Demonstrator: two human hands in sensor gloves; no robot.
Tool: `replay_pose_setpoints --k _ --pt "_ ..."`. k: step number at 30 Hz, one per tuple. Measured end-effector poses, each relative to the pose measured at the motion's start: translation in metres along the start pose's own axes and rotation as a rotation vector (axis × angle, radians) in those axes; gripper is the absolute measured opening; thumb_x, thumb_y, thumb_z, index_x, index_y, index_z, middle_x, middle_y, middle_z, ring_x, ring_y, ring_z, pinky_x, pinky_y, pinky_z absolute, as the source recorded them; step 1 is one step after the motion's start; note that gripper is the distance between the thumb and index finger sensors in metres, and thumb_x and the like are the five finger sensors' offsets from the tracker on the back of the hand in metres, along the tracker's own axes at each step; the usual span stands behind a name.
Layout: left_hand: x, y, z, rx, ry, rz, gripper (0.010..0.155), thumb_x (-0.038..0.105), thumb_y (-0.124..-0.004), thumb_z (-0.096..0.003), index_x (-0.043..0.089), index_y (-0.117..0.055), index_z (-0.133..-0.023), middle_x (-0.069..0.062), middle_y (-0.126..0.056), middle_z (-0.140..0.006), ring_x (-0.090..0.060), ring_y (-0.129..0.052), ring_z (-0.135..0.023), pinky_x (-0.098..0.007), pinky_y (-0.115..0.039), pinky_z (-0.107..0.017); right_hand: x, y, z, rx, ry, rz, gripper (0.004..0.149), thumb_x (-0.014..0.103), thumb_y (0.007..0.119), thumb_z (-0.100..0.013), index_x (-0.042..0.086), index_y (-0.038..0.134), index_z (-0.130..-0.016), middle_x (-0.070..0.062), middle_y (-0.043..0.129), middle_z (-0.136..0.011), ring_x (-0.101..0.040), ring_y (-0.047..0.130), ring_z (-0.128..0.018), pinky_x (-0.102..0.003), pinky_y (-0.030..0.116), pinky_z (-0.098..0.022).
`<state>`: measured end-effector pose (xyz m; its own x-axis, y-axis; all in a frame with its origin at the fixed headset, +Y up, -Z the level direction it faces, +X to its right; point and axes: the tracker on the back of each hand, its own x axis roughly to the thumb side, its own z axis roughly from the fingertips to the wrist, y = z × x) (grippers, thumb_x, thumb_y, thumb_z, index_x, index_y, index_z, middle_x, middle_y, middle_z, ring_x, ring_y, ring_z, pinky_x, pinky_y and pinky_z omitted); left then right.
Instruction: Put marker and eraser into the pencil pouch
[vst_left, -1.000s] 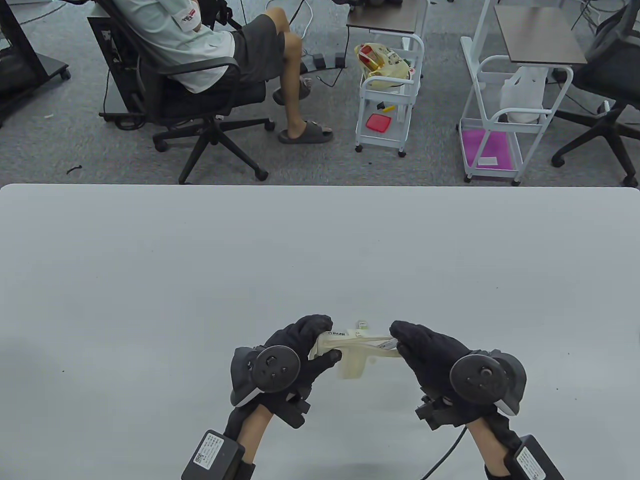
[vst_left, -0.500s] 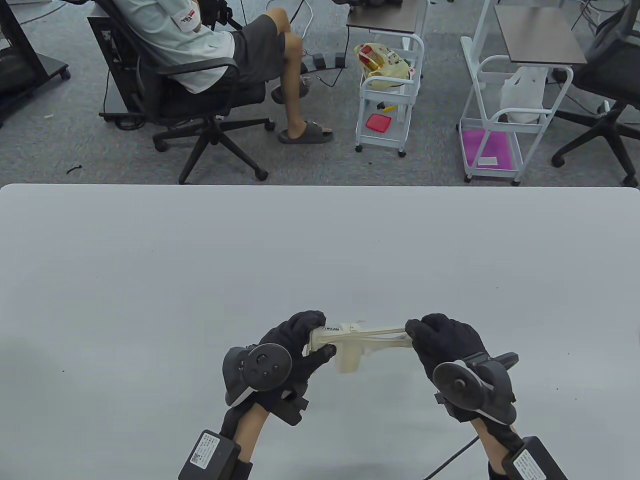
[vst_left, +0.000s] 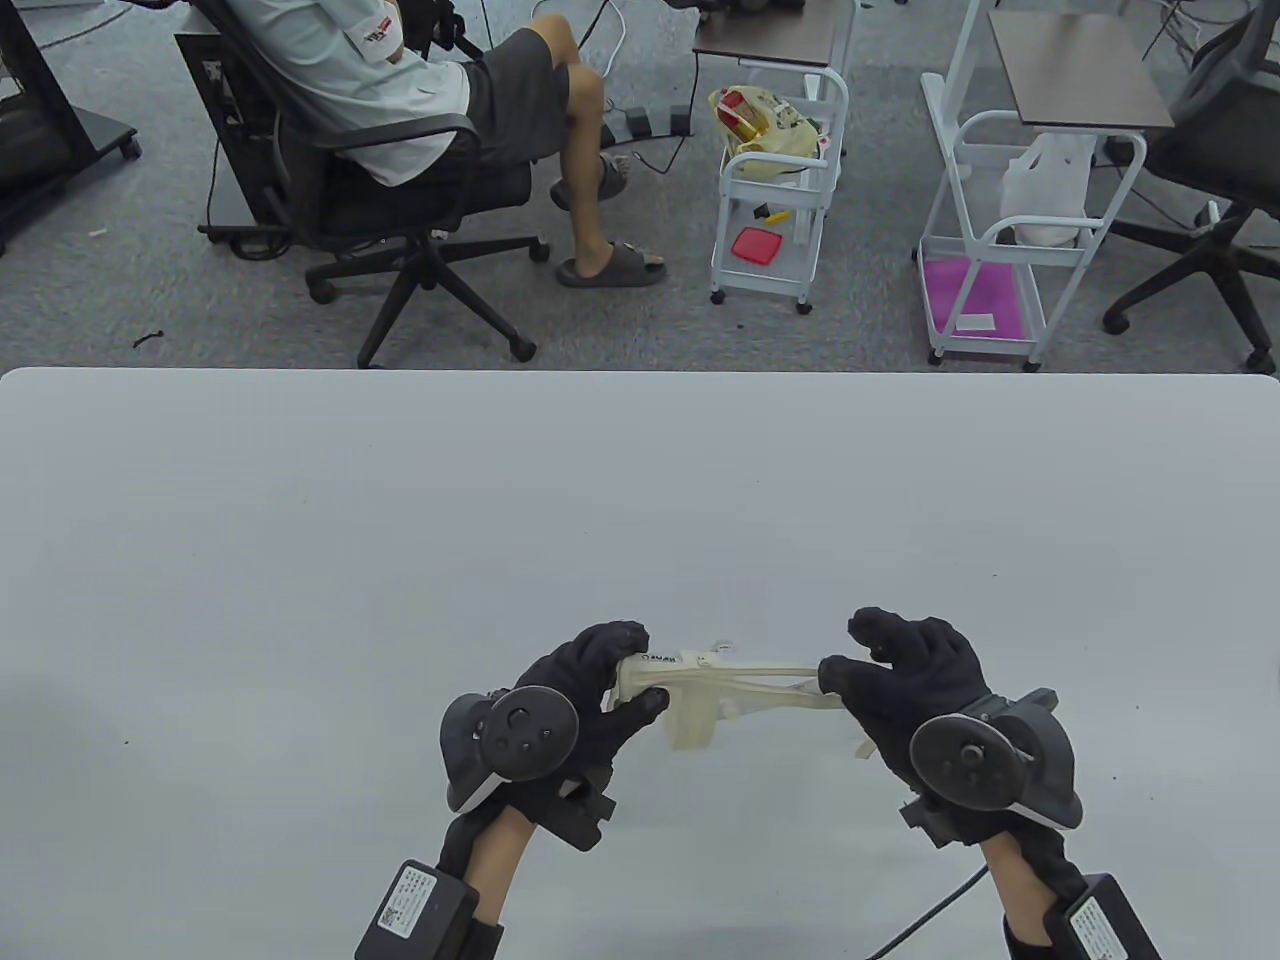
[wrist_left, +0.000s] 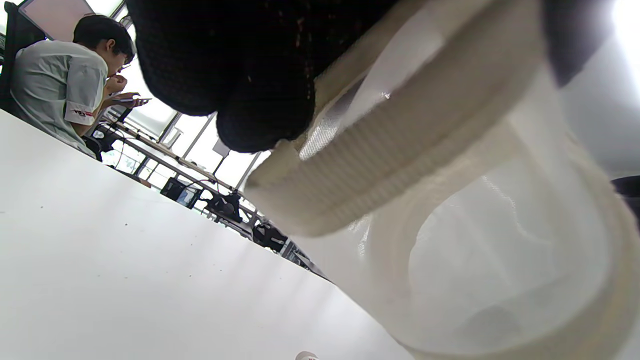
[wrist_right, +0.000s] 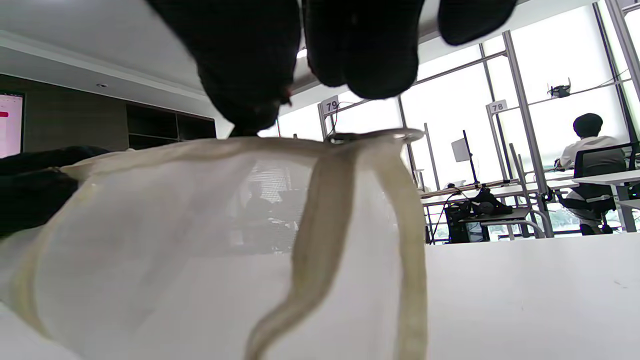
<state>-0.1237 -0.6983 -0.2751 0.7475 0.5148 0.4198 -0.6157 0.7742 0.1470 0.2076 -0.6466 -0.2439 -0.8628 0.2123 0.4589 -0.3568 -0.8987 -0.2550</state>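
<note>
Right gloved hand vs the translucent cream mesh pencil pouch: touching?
Touching. In the table view the right hand pinches the right end of the translucent cream mesh pencil pouch; the right wrist view shows fingertips on its top edge.

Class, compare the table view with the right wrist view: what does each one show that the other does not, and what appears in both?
Only the table view shows both hands at once: the left hand grips one end of the pencil pouch and the right hand pinches the other, with a tracker on each hand. Only the right wrist view shows, close up, the pouch's see-through mesh, its cream strap hanging down, and a metal ring at the top edge. Both show the right hand's black fingers on the pouch above the white table. Neither shows a marker or eraser clearly.
</note>
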Motion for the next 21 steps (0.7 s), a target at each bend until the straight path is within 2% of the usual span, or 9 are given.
replay_pose_setpoints --k 4,8,10,11,13,15,18,19,21 --pt "-0.001 0.001 -0.001 0.0 0.007 0.005 0.066 0.064 -0.073 -0.0366 0.033 -0.07 -0.095 0.003 -0.09 -0.094 -0.018 -0.104 -0.061 -0.044 -0.087 -0.056 -0.002 0.002 0.0 0.083 0.02 0.038 0.036 0.024 0.079 -0.049 0.031 0.091 -0.082 -0.014 0.061 -0.108 -0.033 0.078 -0.089 -0.065 0.054 -0.069" --pt "-0.001 0.0 -0.001 -0.001 0.004 0.001 0.067 0.064 -0.073 -0.0366 0.033 -0.07 -0.095 0.002 -0.089 -0.095 -0.018 -0.104 -0.061 -0.044 -0.087 -0.056 -0.007 0.003 0.0 0.079 0.049 0.011 0.037 0.025 0.076 -0.049 0.03 0.088 -0.084 -0.014 0.063 -0.107 -0.033 0.08 -0.087 -0.065 0.056 -0.068" --pt "-0.001 0.001 -0.001 0.006 0.009 0.021 0.067 0.064 -0.073 -0.0367 0.033 -0.07 -0.096 0.002 -0.089 -0.095 -0.018 -0.104 -0.061 -0.045 -0.086 -0.056 -0.016 0.002 0.002 0.019 0.068 -0.071 0.038 0.028 0.077 -0.049 0.031 0.087 -0.085 -0.014 0.067 -0.106 -0.033 0.083 -0.085 -0.064 0.059 -0.067" --pt "-0.002 0.001 0.0 0.007 0.01 0.022 0.067 0.064 -0.073 -0.0367 0.033 -0.07 -0.096 0.002 -0.089 -0.095 -0.018 -0.104 -0.061 -0.045 -0.086 -0.056 -0.023 0.002 0.004 0.008 0.096 -0.123 0.04 0.031 0.076 -0.049 0.031 0.085 -0.088 -0.015 0.067 -0.106 -0.033 0.083 -0.085 -0.064 0.059 -0.066" --pt "-0.002 0.002 0.0 0.012 0.007 0.021 0.067 0.064 -0.073 -0.0368 0.033 -0.069 -0.096 0.002 -0.088 -0.096 -0.018 -0.103 -0.062 -0.044 -0.086 -0.056 -0.039 0.004 0.007 -0.005 0.163 -0.245 0.057 0.04 0.077 -0.047 0.028 0.07 -0.103 -0.016 0.064 -0.109 -0.038 0.08 -0.089 -0.066 0.058 -0.066" --pt "-0.003 0.003 0.0 0.016 0.017 0.057 0.067 0.064 -0.073 -0.0369 0.033 -0.069 -0.096 0.002 -0.088 -0.096 -0.018 -0.103 -0.062 -0.045 -0.086 -0.056 -0.056 0.007 0.009 0.043 0.198 -0.38 0.072 0.048 0.078 -0.046 0.028 0.055 -0.111 -0.016 0.056 -0.114 -0.043 0.073 -0.097 -0.067 0.056 -0.067" --pt "-0.004 0.004 0.0 0.032 0.032 0.103 0.067 0.064 -0.072 -0.0372 0.033 -0.068 -0.097 0.002 -0.087 -0.096 -0.018 -0.103 -0.062 -0.045 -0.086 -0.057 -0.077 0.022 0.01 0.239 0.202 -0.657 0.095 0.058 0.081 -0.043 0.027 0.029 -0.117 -0.019 0.035 -0.12 -0.055 0.051 -0.108 -0.072 0.049 -0.067" --pt "-0.004 0.005 0.001 0.038 0.037 0.124 0.067 0.064 -0.072 -0.0373 0.033 -0.068 -0.097 0.002 -0.087 -0.096 -0.018 -0.103 -0.062 -0.044 -0.086 -0.057 -0.082 0.029 0.011 0.293 0.196 -0.746 0.099 0.059 0.082 -0.042 0.029 0.023 -0.117 -0.02 0.028 -0.121 -0.058 0.045 -0.109 -0.074 0.048 -0.067" --pt "-0.005 0.005 0.001 0.047 0.048 0.176 0.068 0.064 -0.072 -0.0374 0.033 -0.068 -0.097 0.002 -0.087 -0.096 -0.018 -0.103 -0.062 -0.044 -0.086 -0.057 -0.086 0.041 0.01 0.356 0.177 -0.913 0.1 0.058 0.084 -0.043 0.03 0.021 -0.116 -0.02 0.024 -0.121 -0.061 0.042 -0.109 -0.075 0.049 -0.066"
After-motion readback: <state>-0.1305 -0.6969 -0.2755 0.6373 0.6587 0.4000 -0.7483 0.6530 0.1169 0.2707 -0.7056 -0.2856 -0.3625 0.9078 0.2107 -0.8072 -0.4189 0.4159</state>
